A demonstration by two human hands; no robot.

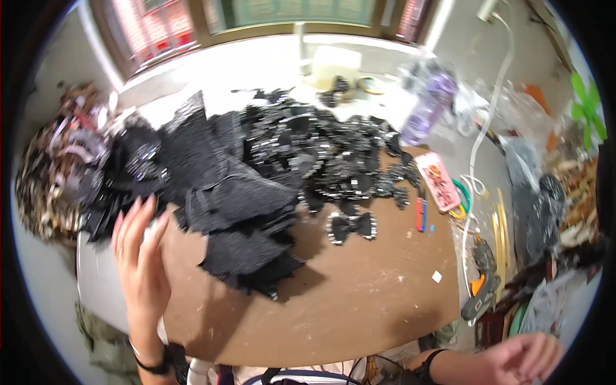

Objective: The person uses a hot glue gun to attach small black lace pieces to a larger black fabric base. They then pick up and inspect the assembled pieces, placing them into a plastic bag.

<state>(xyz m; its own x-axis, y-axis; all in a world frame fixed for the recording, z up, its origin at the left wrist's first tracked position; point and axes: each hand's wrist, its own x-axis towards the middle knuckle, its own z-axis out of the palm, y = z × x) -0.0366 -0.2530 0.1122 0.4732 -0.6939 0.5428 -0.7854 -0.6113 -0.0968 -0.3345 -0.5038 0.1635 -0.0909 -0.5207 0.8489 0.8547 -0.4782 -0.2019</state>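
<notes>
My left hand (141,256) is raised at the left of the table, fingers stretched out and empty. Its fingertips are close to a heap of black fabric pieces (250,199), some with shiny trim; whether they touch it I cannot tell. Past the table's right front edge is my right hand (523,359), blurred, its fingers seemingly bent; no held thing can be made out. A single black bow (351,227) with sparkling edges lies on the brown tabletop (359,295). Behind it spreads a pile of black bows with glittering trim (321,147).
A glue gun (481,289) and a white cord (473,192) are at the right edge. Near them sit a pink tray (438,181) of small parts and a red-and-blue tool (421,213). A purple bottle (428,109) stands behind. Mixed bows (61,160) are heaped far left.
</notes>
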